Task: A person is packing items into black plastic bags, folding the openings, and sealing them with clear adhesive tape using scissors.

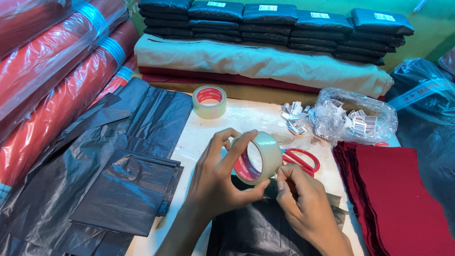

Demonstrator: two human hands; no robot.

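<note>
My left hand [215, 182] grips a roll of clear packing tape [258, 156] with a red core, held upright above a black plastic bag [258, 227]. My right hand [303, 201] pinches at the roll's lower edge, its fingertips touching the tape and pressing onto the black bag. Whether a loose tape end is between the fingers is hidden. Red-handled scissors [303, 160] lie just behind my right hand on the white tabletop [199, 137].
A second tape roll [209, 101] stands further back. Flat black bags [123, 189] lie at left beside red wrapped fabric rolls [57, 90]. Clear bag of small labels [355, 118], stacked dark red cloth [403, 199] at right, folded fabric and black parcels [270, 19] behind.
</note>
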